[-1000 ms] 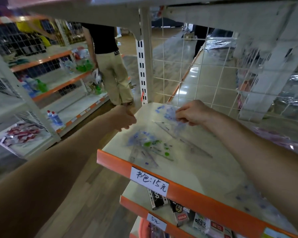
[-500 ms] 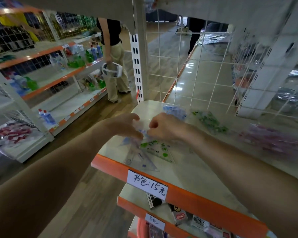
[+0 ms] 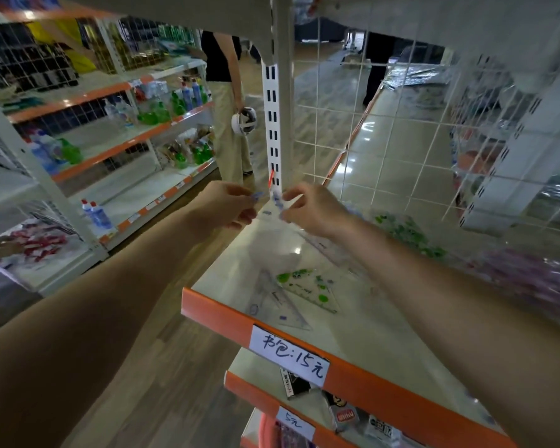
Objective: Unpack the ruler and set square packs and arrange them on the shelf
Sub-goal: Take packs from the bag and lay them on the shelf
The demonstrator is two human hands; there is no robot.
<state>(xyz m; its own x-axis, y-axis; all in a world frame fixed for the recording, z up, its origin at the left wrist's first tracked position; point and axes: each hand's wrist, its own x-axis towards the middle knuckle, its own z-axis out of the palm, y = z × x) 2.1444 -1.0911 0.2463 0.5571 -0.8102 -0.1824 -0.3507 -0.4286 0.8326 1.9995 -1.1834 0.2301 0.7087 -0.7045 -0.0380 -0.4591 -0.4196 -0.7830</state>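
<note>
Both hands are raised over the back left corner of the shelf [image 3: 227, 321], close to each other and just in front of the slotted white post [image 3: 274, 124]. The left hand [image 3: 230, 205] has its fingers curled, thumb and forefinger pinching the blue-printed edge of a clear pack [image 3: 277, 202]; the right hand [image 3: 311, 208] pinches the other side of the same pack with bent fingers. The pack hangs in the air between them, above the shelf and not touching it, and its film is so transparent that its full outline cannot be traced. Nearer the orange front edge, two loose pieces lie flat on the pale shelf surface: a green-spotted set square [image 3: 307, 286] and, partly under it and to its left, a clear set square [image 3: 272, 302]. Farther back, beyond the right forearm, lies a green-printed pack [image 3: 404, 231], and to the right of that a purple pack [image 3: 524, 273], blurred. A handwritten price label [image 3: 291, 357] is stuck on the orange edge. The lower shelf [image 3: 259, 396] beneath holds small boxed items. A wire grid [image 3: 369, 140] forms the back of the shelf. In the aisle to the left a person [image 3: 227, 92] in a black top and beige trousers stands beside the opposite shelves [image 3: 117, 150], which carry green and blue bottles
</note>
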